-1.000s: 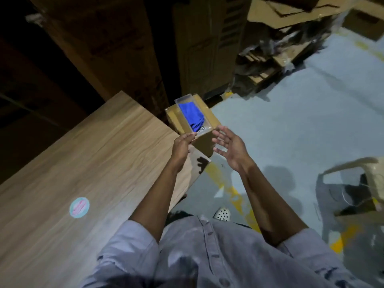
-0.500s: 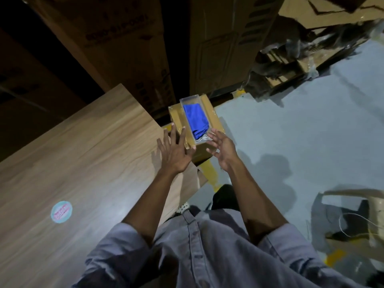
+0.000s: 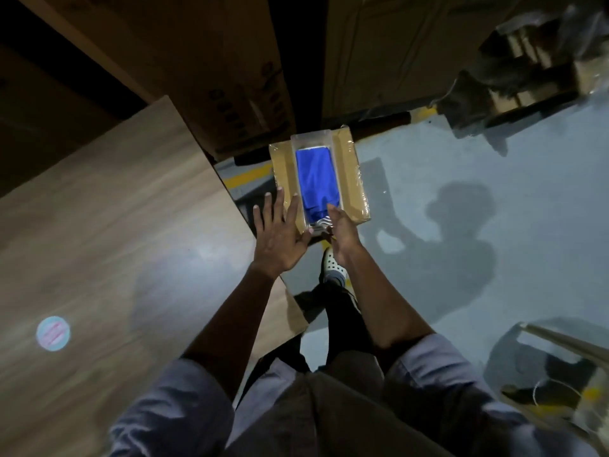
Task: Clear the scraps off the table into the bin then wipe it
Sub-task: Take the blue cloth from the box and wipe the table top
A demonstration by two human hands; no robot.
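Head view, looking down. Holds the left hand (image 3: 280,239) spread wide, fingers straight and fanned, palm down past the table's far corner, fingertips over the near left edge of a cardboard box (image 3: 349,173); grips nothing. Lays the right hand (image 3: 342,232) forward over the near end of a clear plastic tray (image 3: 309,140), fingers fairly straight, tips reaching a blue cloth (image 3: 317,179). Cannot tell whether the thumb, tucked underneath, pinches the tray's rim or the cloth.

Blue cloth: folded long and smooth, lying inside the tray and filling most of it, with something pale and striped (image 3: 319,222) bunched at its near end, just beside the right thumb. Tray: thin, transparent, rectangular, set lengthwise on top of the box. Box: brown, flat-topped, wrapped in shiny crinkled film, just beyond the table's corner. Table (image 3: 115,225): pale wood-grain laminate, smooth, square-cornered, bearing a round pink-and-blue sticker (image 3: 52,333) toward the left. Grey painted floor (image 3: 461,166) with yellow lines, tall cardboard cartons (image 3: 230,61) behind, a white perforated shoe (image 3: 333,263) below the hands.
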